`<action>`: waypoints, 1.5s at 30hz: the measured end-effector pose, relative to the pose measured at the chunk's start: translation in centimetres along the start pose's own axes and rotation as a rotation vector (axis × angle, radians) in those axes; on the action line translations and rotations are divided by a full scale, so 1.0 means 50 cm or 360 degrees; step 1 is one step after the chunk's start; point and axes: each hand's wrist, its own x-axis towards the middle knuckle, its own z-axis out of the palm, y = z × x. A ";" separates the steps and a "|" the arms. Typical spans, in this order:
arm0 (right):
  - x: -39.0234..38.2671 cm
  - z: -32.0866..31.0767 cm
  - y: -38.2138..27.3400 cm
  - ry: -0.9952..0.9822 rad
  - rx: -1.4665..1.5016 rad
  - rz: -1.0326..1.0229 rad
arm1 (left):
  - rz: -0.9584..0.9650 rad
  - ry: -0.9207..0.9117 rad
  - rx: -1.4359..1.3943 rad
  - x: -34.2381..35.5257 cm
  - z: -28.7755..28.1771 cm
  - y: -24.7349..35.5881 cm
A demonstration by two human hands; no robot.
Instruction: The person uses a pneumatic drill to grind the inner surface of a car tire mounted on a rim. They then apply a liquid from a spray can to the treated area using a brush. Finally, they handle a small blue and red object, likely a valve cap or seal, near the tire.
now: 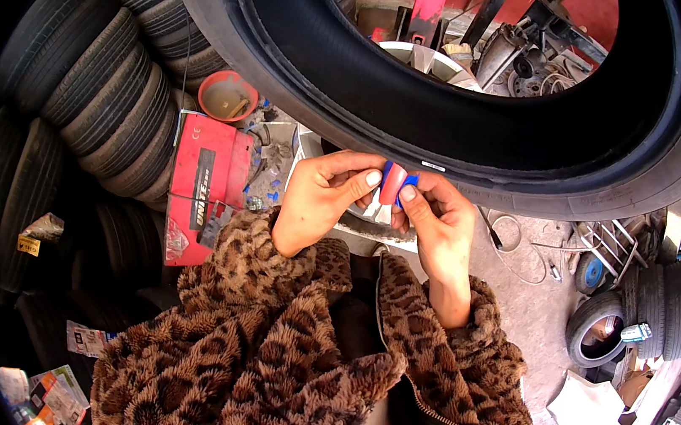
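Note:
My left hand (318, 201) and my right hand (444, 229) meet in front of me, each pinching one side of a small red patch with blue film (393, 183). The piece looks bent between my fingertips, with blue showing at both of its edges. Just beyond my fingers lies the near sidewall of a large black tire (360, 121), its hollow inside facing me. A silver wheel rim (307, 144) shows below the tire, partly hidden behind my hands.
Stacks of worn tires (109, 91) line the left side. A red machine cabinet (208, 171) and a red bowl (228, 96) stand beside them. On the right are a small tire (596, 329), a hose (516, 236) on the floor and white sheets (586, 410).

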 end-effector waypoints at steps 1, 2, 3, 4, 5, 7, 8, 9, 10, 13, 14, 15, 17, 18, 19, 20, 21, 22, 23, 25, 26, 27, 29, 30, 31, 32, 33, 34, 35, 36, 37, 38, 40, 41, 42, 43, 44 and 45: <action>0.002 -0.004 0.006 -0.0023 0.0033 0.0003 | -0.0013 -0.0023 -0.0018 -0.001 0.000 0.001; 0.005 -0.009 0.012 -0.0046 0.0066 0.0006 | -0.0012 -0.0022 -0.0009 -0.001 0.001 0.000; 0.007 -0.013 0.016 -0.0069 0.0099 0.0009 | -0.0011 -0.0022 0.0001 -0.001 0.003 -0.001; 0.008 -0.013 0.019 -0.0071 0.0122 0.0025 | -0.0010 -0.0015 0.0013 -0.003 0.005 -0.002; 0.009 -0.013 0.022 -0.0074 0.0145 0.0041 | -0.0002 0.0003 -0.0017 -0.004 0.008 -0.002; 0.010 -0.013 0.022 -0.0075 0.0161 0.0068 | 0.0016 0.0032 -0.0080 -0.006 0.015 0.000; 0.010 -0.014 0.020 -0.0074 0.0155 0.0080 | 0.0021 0.0036 -0.0070 -0.005 0.017 -0.002; 0.010 -0.015 0.017 -0.0074 0.0148 0.0091 | 0.0026 0.0040 -0.0059 -0.005 0.018 -0.004; 0.011 -0.015 0.015 -0.0079 0.0133 0.0090 | 0.0032 0.0045 -0.0046 -0.006 0.018 -0.005; 0.012 -0.015 0.011 -0.0086 0.0072 0.0086 | -0.0034 0.0001 -0.0034 -0.006 0.012 -0.004; 0.013 -0.015 0.011 -0.0083 0.0041 0.0086 | -0.0056 -0.0037 -0.0023 -0.005 0.008 -0.002; 0.014 -0.015 0.010 -0.0079 0.0009 0.0086 | -0.0077 -0.0075 -0.0013 -0.002 0.004 0.000; 0.017 -0.018 0.001 -0.0069 -0.0108 0.0112 | -0.0103 -0.0129 0.0019 0.002 0.003 0.007; 0.019 -0.020 -0.002 -0.0063 -0.0168 0.0125 | -0.0108 -0.0149 0.0037 0.005 0.003 0.010; 0.021 -0.020 -0.003 -0.0074 -0.0183 0.0128 | -0.0112 -0.0155 0.0060 0.004 0.001 0.013; 0.023 -0.021 -0.003 -0.0084 -0.0198 0.0132 | -0.0122 -0.0164 0.0073 0.003 0.000 0.018; 0.025 -0.021 -0.004 -0.0094 -0.0213 0.0134 | -0.0132 -0.0173 0.0085 0.003 -0.001 0.024; 0.026 -0.023 -0.006 -0.0098 -0.0235 0.0143 | -0.0144 -0.0190 0.0086 0.004 -0.001 0.022; 0.027 -0.025 -0.009 -0.0102 -0.0256 0.0152 | -0.0157 -0.0209 0.0088 0.007 -0.002 0.020; 0.030 -0.030 -0.010 -0.0122 -0.0285 0.0170 | -0.0185 -0.0242 0.0093 0.010 -0.006 0.015; 0.032 -0.033 -0.010 -0.0139 -0.0293 0.0179 | -0.0182 -0.0238 0.0124 0.010 -0.005 0.016; 0.034 -0.034 -0.008 -0.0156 -0.0301 0.0189 | -0.0179 -0.0233 0.0155 0.010 -0.004 0.019; 0.037 -0.035 -0.013 -0.0133 -0.0362 0.0191 | -0.0172 -0.0221 0.0199 0.011 0.000 0.023; 0.037 -0.035 -0.015 -0.0122 -0.0393 0.0192 | -0.0170 -0.0209 0.0214 0.011 0.002 0.024; 0.038 -0.035 -0.017 -0.0104 -0.0430 0.0190 | -0.0169 -0.0197 0.0230 0.011 0.002 0.024; 0.039 -0.034 -0.019 -0.0086 -0.0467 0.0188 | -0.0178 -0.0188 0.0228 0.011 0.004 0.025; 0.039 -0.034 -0.020 -0.0068 -0.0505 0.0186 | -0.0188 -0.0179 0.0226 0.011 0.006 0.027; 0.040 -0.035 -0.021 -0.0072 -0.0502 0.0185 | -0.0198 -0.0166 0.0227 0.011 0.008 0.029; 0.040 -0.037 -0.021 -0.0075 -0.0500 0.0184 | -0.0189 -0.0160 0.0247 0.010 0.009 0.030; 0.041 -0.037 -0.021 -0.0078 -0.0498 0.0183 | -0.0180 -0.0155 0.0267 0.010 0.010 0.030; 0.041 -0.036 -0.022 -0.0078 -0.0496 0.0185 | -0.0171 -0.0151 0.0289 0.010 0.010 0.031; 0.040 -0.035 -0.024 -0.0078 -0.0493 0.0188 | -0.0174 -0.0150 0.0299 0.010 0.010 0.031; 0.039 -0.034 -0.026 -0.0074 -0.0497 0.0193 | -0.0179 -0.0155 0.0318 0.010 0.010 0.030; 0.039 -0.035 -0.026 -0.0071 -0.0504 0.0196 | -0.0185 -0.0160 0.0308 0.011 0.010 0.029; 0.038 -0.035 -0.026 -0.0067 -0.0511 0.0200 | -0.0192 -0.0166 0.0299 0.012 0.010 0.028; 0.038 -0.034 -0.026 -0.0069 -0.0512 0.0196 | -0.0201 -0.0167 0.0293 0.011 0.010 0.028; 0.037 -0.034 -0.026 -0.0070 -0.0512 0.0192 | -0.0204 -0.0168 0.0308 0.012 0.009 0.027; 0.037 -0.034 -0.026 -0.0071 -0.0513 0.0187 | -0.0206 -0.0169 0.0324 0.013 0.009 0.024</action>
